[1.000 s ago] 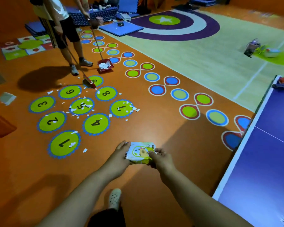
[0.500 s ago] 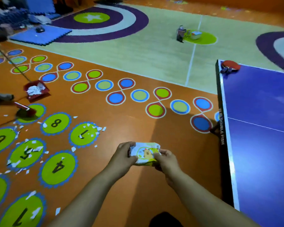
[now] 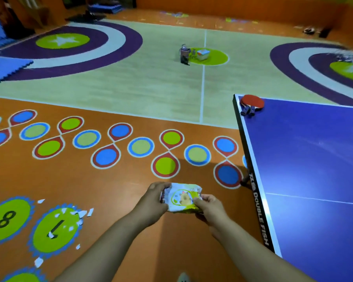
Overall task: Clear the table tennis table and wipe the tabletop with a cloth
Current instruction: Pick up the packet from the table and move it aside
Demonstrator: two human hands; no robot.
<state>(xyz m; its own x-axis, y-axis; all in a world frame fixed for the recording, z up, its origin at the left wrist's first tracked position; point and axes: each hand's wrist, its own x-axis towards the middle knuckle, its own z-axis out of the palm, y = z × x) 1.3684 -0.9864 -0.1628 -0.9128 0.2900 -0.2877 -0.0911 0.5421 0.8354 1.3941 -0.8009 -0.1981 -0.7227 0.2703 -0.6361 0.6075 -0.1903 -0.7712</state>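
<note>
Both hands hold a soft printed packet [image 3: 181, 198] over the orange floor [image 3: 110, 186], just left of the table tennis table [image 3: 314, 159]. The left hand [image 3: 153, 200] curls round one end and the right hand [image 3: 210, 206] pinches the other. The table's white-lined side edge runs beside the right forearm — red paddles [image 3: 251, 101] lie at its far corner. Open floor lies ahead and left, with paper scraps [image 3: 84, 212] scattered on it. The tabletop's right part is cut off, and the packet's print is unreadable.

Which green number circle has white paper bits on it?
The green, blue-fringed floor circle right of the one marked 8: torn white paper scraps lie on its top edge; the 8 circle shows none.
</note>
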